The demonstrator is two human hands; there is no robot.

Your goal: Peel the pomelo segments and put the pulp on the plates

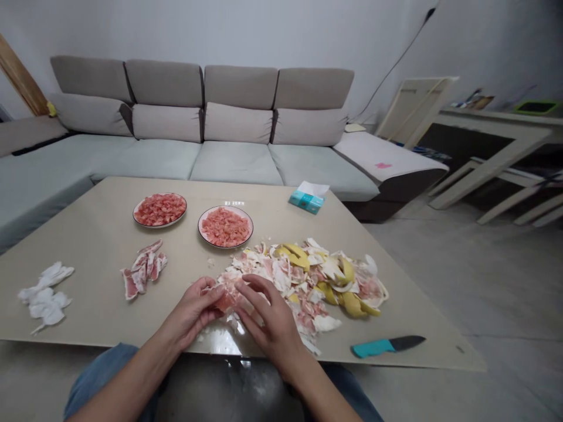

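Between both hands, over the near side of the table, is a pinkish-red pomelo segment (226,300). My left hand (196,310) grips its left side with thumb and fingers. From the right, the curled fingers of my right hand (268,319) pinch at its other side, partly hiding it. Just beyond and to the right lies a heap of pomelo peel (323,272), with yellow rind, white pith and pink membranes. Several unpeeled pomelo segments (143,271) lie left of my hands. Peeled red pulp fills the left plate (176,223) and the right plate (226,246).
A knife (387,346) with a turquoise handle lies near the table's front right edge. Crumpled white tissues (47,294) are at the far left, and a blue tissue pack (307,199) is at the back right. A grey sofa (237,161) stands behind the table (97,234).
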